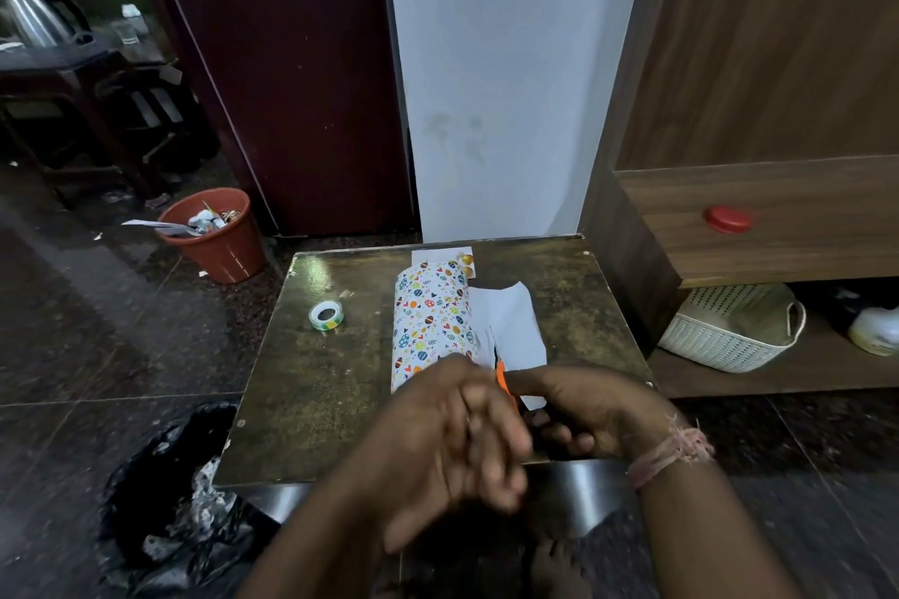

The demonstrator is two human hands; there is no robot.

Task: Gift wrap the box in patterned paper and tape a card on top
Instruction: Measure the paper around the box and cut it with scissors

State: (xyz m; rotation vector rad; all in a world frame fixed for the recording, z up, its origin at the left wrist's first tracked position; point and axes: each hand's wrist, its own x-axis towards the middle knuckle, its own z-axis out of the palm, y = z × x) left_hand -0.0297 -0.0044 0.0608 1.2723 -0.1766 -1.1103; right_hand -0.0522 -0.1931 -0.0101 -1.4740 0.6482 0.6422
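Hands at lower centre of frame, over near edge of low table [301,384]. Left hand [457,447] blurred, fingers loosely bent, nothing visibly held; grip cannot be told for certain. Right hand [591,409] curled round orange-handled scissors [503,382], thread band at wrist. Scissor blades at near edge of white paper flap [511,321], in a cut slit. Patterned paper [430,316] just beyond left hand, at table centre, wrapped over a long form; box itself not visible. White flap spread flat to right of patterned part, touching it. Tape roll [326,315] left of paper, apart from it. Card [464,258] at far table edge, partly behind wrapped form. Orange bin [214,236] on floor, centre left. Kettle [41,17] at upper left.
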